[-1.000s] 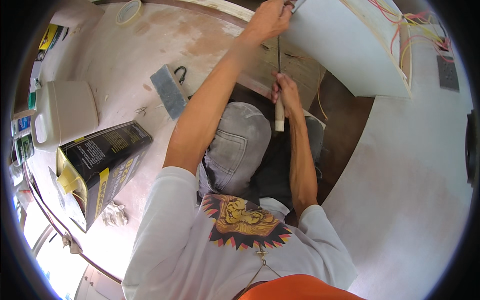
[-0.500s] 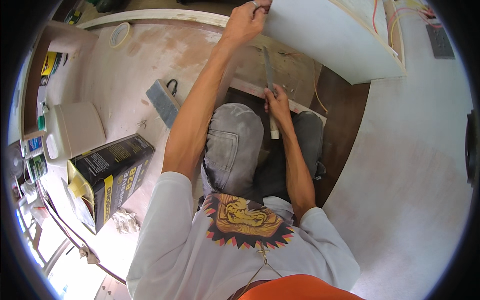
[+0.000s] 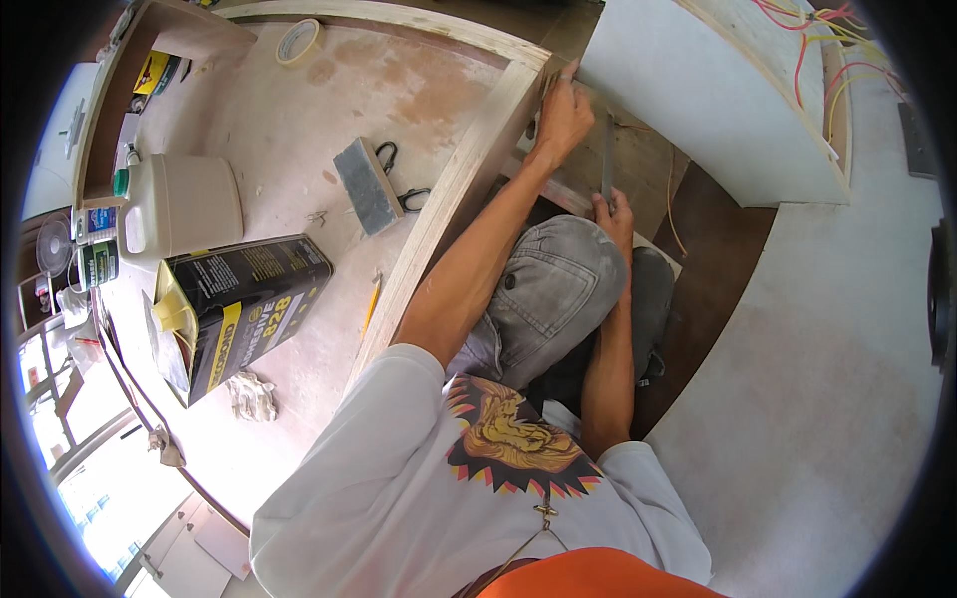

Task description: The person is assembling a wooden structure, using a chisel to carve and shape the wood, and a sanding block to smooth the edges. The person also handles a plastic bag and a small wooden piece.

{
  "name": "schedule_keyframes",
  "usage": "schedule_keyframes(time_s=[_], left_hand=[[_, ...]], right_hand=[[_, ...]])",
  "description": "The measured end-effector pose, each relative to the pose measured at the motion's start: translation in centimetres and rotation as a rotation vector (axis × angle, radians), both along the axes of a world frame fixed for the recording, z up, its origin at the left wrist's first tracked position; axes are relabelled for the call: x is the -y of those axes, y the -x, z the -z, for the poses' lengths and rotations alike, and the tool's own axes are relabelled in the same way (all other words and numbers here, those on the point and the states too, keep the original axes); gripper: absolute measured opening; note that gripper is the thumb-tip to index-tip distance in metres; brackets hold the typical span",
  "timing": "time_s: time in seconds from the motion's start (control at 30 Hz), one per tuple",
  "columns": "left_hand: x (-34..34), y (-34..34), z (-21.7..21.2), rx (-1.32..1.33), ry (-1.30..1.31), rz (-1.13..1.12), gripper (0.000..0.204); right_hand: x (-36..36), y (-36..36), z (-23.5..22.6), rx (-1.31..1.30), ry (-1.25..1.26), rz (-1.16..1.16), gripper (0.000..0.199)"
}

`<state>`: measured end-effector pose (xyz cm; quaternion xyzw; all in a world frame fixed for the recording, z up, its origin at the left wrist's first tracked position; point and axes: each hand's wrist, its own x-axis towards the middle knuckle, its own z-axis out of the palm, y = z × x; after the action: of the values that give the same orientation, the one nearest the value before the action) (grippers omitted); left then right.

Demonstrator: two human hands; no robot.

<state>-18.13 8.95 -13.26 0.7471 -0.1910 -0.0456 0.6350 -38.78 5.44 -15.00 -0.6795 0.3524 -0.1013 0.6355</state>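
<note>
My right hand [image 3: 615,219] is closed round a long flat metal file [image 3: 608,154], its grey blade pointing up and away from me. My raised knee hides the file's lower end. My left hand [image 3: 565,118] reaches to the far corner of a raw wooden frame edge [image 3: 469,164], with the index finger stretched out along it. Its other fingers are partly hidden, and I see nothing held in it. Just right of this hand stands a white panelled box [image 3: 688,100].
On the board to my left are a grey sanding block [image 3: 367,187], scissors [image 3: 409,199], a tape roll [image 3: 298,43], a pencil [image 3: 373,302], a black-and-yellow adhesive can [image 3: 244,304], a beige jerrycan [image 3: 189,204] and a crumpled cloth [image 3: 251,397]. Loose wires [image 3: 837,40] hang at far right.
My left hand has left the white box's edge and come to the wooden frame's corner. My view and body have turned, bringing the frame edge into sight. The file stays in my right hand.
</note>
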Motion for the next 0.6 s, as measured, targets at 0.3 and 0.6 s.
schedule_keyframes(time_s=[0.3,0.6], left_hand=[[0.1,2.4,-0.9,-0.152,0.25,-0.069,0.037],[1.8,2.2,0.1,-0.454,0.599,-0.145,0.033]], right_hand=[[-0.4,0.3,-1.1,-0.073,0.047,-0.031,0.034],[-0.7,0.1,1.1,-0.208,0.116,-0.013,0.032]])
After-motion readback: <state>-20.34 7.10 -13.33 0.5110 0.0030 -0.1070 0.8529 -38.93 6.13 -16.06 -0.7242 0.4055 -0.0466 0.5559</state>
